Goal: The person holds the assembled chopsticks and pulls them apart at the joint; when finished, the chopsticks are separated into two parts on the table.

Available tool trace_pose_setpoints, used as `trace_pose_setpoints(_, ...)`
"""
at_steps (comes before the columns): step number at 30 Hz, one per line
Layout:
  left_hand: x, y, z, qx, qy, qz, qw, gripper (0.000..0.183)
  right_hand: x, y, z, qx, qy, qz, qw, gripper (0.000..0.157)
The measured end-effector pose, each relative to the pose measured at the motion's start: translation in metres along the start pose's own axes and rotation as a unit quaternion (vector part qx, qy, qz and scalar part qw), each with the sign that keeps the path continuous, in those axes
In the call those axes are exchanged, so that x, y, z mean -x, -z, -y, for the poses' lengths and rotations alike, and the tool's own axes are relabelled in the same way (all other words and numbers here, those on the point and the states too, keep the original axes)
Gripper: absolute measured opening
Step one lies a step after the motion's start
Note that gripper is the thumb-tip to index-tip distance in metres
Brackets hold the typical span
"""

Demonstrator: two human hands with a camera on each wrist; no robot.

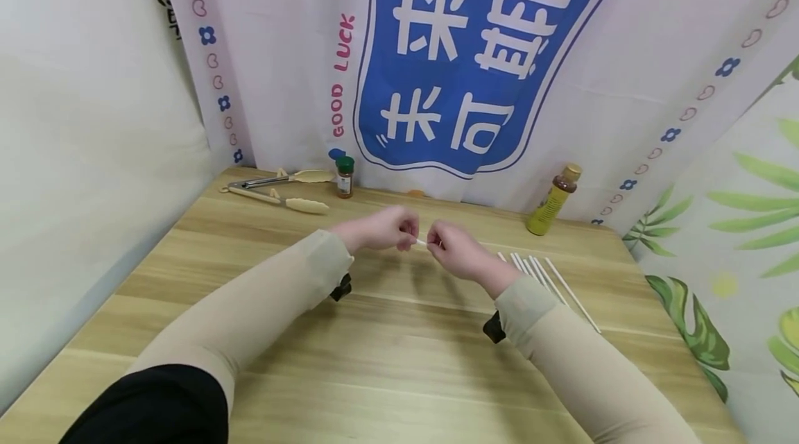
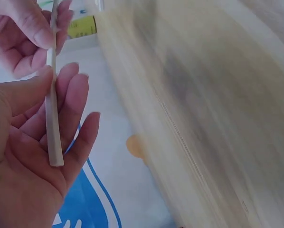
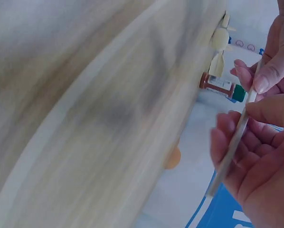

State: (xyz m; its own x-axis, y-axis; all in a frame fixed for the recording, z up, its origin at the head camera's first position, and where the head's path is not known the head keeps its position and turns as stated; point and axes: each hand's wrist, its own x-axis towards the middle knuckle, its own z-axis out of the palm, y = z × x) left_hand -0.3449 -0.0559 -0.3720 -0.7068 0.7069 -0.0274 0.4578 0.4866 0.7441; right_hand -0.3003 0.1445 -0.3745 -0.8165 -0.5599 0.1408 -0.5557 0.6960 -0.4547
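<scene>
A thin white stick (image 1: 422,242) is held in the air above the table by both hands, which are close together in the head view. My left hand (image 1: 390,227) pinches it between thumb and fingers. In the left wrist view the near end of the stick (image 2: 53,123) lies across that palm. My right hand (image 1: 458,250) pinches the same stick a short way along; in the right wrist view its other end (image 3: 222,171) reaches down past the right fingers. To the right of the hands, several similar white sticks (image 1: 571,293) lie side by side on the table, partly hidden by the right forearm.
Cream-tipped tongs (image 1: 306,206) lie spread at the table's back left, beside a small green-lidded spice jar (image 1: 345,184). A yellow-labelled bottle (image 1: 546,211) with a gold cap stands at the back right. A printed cloth (image 1: 281,83) hangs behind the wooden table (image 1: 374,374).
</scene>
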Motion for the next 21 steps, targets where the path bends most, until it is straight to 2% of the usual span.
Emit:
trace_pose_setpoints(5, 0.004, -0.004, 0.000, -0.054, -0.007, 0.008, 0.9985, 0.011, 0.000, -0.006, -0.001, -0.035, -0.022, 0.001, 0.999, 0.004)
trace_pose_setpoints(10, 0.006, -0.007, 0.008, -0.049, -0.008, -0.008, 0.9987, 0.011, 0.000, -0.011, -0.006, -0.057, -0.032, -0.011, 0.998, 0.003)
trace_pose_setpoints(16, 0.009, -0.002, 0.020, -0.027, 0.031, -0.026, 0.9988, 0.008, 0.003, -0.009, -0.016, -0.056, -0.058, -0.026, 0.996, 0.007)
trace_pose_setpoints(19, 0.013, 0.000, 0.028, -0.045, 0.052, -0.036, 0.9970, 0.010, 0.005, -0.009, -0.023, -0.058, -0.064, -0.027, 0.996, 0.009)
trace_pose_setpoints(21, 0.017, 0.000, 0.035, -0.062, 0.059, -0.032, 0.9958, 0.008, 0.006, -0.011, -0.028, -0.064, -0.074, -0.023, 0.995, 0.009)
